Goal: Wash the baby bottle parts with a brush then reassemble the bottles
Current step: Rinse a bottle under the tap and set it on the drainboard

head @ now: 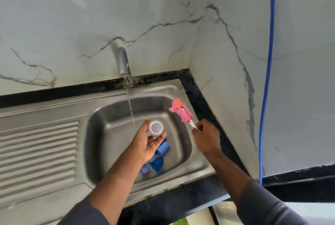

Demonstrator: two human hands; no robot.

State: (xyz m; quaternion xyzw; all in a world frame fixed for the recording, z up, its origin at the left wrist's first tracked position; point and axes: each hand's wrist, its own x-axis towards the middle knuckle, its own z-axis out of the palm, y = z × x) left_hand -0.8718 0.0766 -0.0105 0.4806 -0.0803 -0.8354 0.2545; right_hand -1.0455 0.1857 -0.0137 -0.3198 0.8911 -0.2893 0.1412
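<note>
My left hand (147,142) holds a clear baby bottle (155,128) over the sink basin, its open mouth facing up toward me. My right hand (205,136) grips the white handle of a brush with a pink sponge head (180,110), which points up and left above the basin's right rim. Several blue bottle parts lie in the basin under my left hand: a cap (163,149), a ring (145,169) and a domed cover (157,164). A thin stream of water (130,108) runs from the tap, falling just behind the bottle.
The steel sink (101,116) has a ribbed draining board (38,152) on the left. A chrome tap (124,65) comes out of the marble wall. Black countertop (201,101) borders the sink at the right corner. A blue hose (268,79) hangs down the right wall.
</note>
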